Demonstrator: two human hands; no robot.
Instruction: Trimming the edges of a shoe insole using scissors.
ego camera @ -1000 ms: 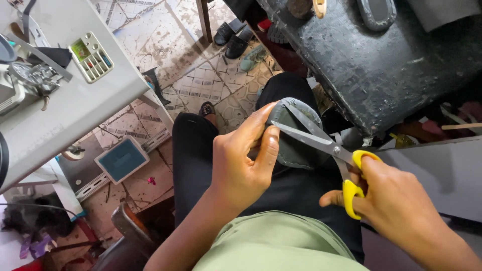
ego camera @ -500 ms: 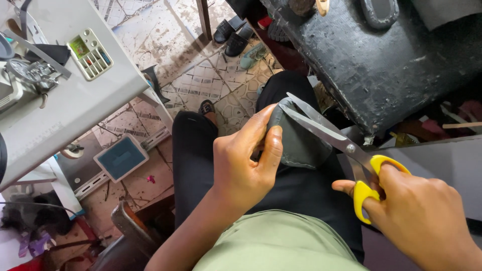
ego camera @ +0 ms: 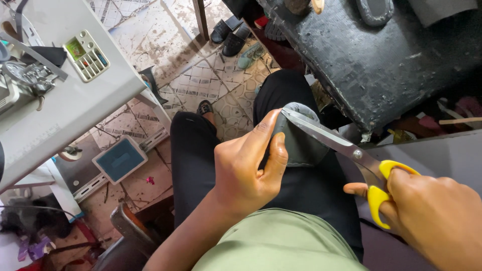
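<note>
Tiled floor below, scissors (ego camera: 346, 150) blades now shut along grey fabric piece (ego camera: 300, 145), earlier open, left hand (ego camera: 248, 168) pinching fabric, right hand (ego camera: 432, 218) gripping yellow handles, one scissors, one piece.

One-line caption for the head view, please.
Left hand holds a grey fabric piece over the lap while right hand works yellow-handled scissors.

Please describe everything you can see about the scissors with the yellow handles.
The scissors have long, silver, metal-looking blades and yellow handle loops that look like plastic. The right hand grips the loops at lower right. The blades point up-left, appear almost closed, and lie along the edge of a grey fabric piece that the left hand holds above the lap.
</note>
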